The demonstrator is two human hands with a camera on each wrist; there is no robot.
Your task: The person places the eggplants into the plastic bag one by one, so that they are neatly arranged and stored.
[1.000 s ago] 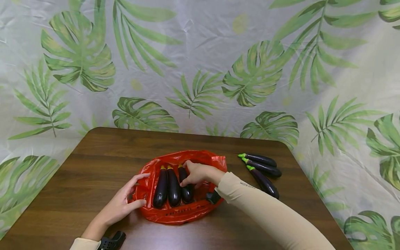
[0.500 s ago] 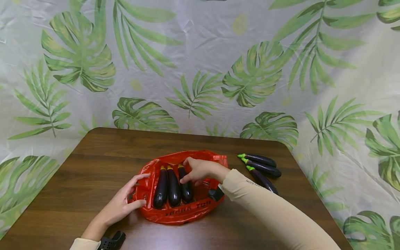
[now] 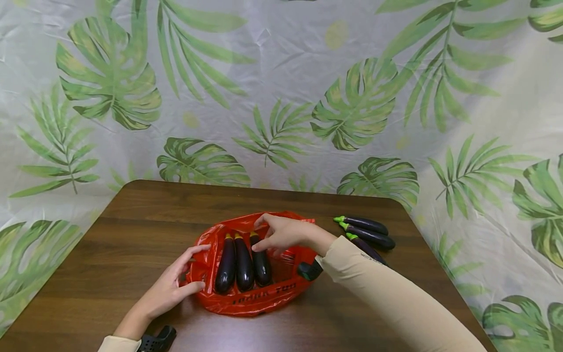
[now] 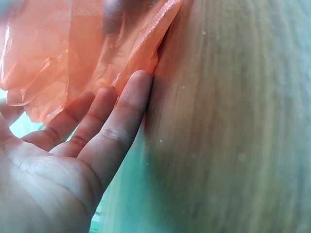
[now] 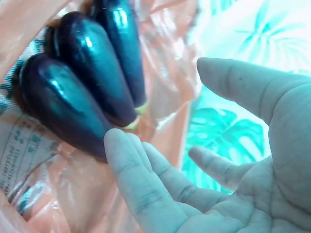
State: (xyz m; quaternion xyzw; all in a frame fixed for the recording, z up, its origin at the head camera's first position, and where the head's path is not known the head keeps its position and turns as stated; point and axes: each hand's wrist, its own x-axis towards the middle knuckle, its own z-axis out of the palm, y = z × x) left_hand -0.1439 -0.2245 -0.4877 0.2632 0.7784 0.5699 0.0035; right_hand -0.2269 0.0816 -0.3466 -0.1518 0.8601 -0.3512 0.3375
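Observation:
A red plastic bag (image 3: 246, 308) lies spread open on the table, with three dark purple eggplants side by side in it: a left one (image 3: 226, 269), a middle one (image 3: 244, 269) and a right one (image 3: 263, 271). At the bag's left side is my left hand (image 3: 169, 288); in the left wrist view its extended fingers (image 4: 131, 97) touch the plastic. My right hand (image 3: 283, 234) hovers over the stem end of the right eggplant, thumb and fingers spread apart. In the right wrist view, one fingertip (image 5: 116, 141) overlaps that eggplant's end, and nothing is gripped.
To the right of the bag, three more eggplants with green stems lie on the wooden table (image 3: 154, 210): a back one (image 3: 366, 225), a middle one (image 3: 371, 238) and a front one (image 3: 369, 250), partly covered by my right sleeve (image 3: 387, 288). A leaf-patterned curtain (image 3: 281, 88) hangs behind.
My right hand has lifted off the right eggplant and drawn slightly up and right, its fingers spreading. The eggplants stay in place, and the left hand has not moved.

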